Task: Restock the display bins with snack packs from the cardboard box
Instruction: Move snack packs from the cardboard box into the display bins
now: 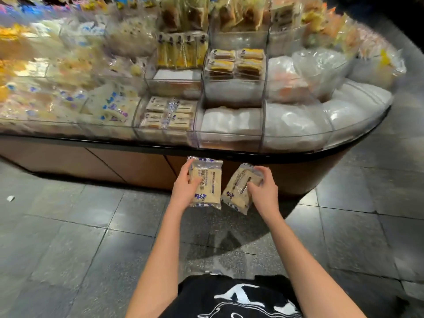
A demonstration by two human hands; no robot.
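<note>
Left hand (184, 189): fingers and thumb curled round the side of the left snack pack (207, 182), which is held upright. Right hand (263, 191): fingers clamped on the right snack pack (238, 187), which is tilted, its lower corner just beside the left pack. Both packs are held above the tiled floor (68, 226), in front of and below the clear display bins (229, 141); one front bin holds similar packs

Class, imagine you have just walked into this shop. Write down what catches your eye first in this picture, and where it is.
Front and centre, two bare arms reach forward, the left hand holding an upright snack pack and the right hand holding a tilted snack pack. Beyond them, clear display bins on a curved counter fill the top of the view, most crammed with pale and yellow packs.
</note>
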